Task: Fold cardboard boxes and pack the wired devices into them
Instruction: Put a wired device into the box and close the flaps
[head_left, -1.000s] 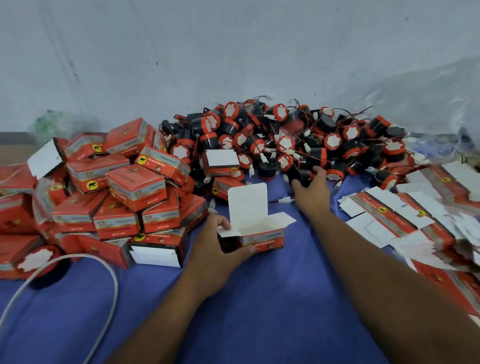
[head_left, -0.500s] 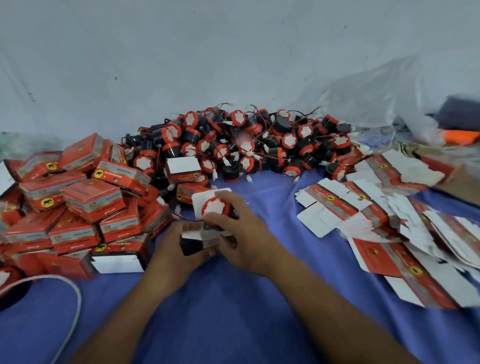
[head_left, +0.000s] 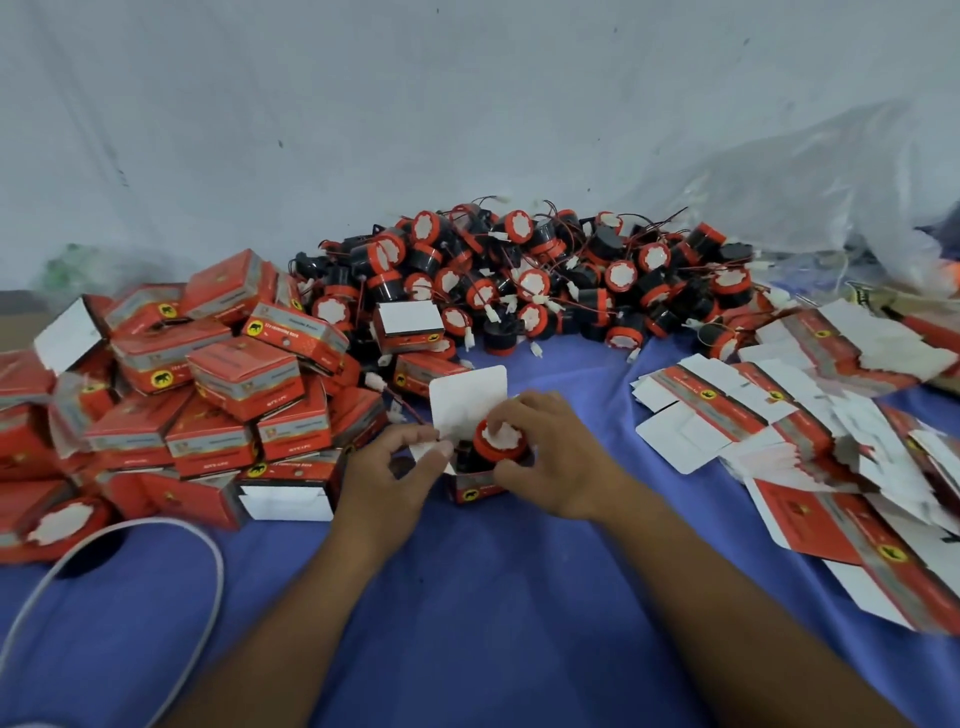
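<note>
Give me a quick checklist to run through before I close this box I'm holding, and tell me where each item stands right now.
1. Seating: not ok. The device has its red top above the rim of the open box.
2. Lid: ok. The lid flap stands upright behind the device.
3. Box steadied: ok. The left hand pinches the side flap.
4. Grip on device: ok. The right hand has its fingers curled over the top.
5. Wire tucked inside: cannot tell, as the hands hide it.
</note>
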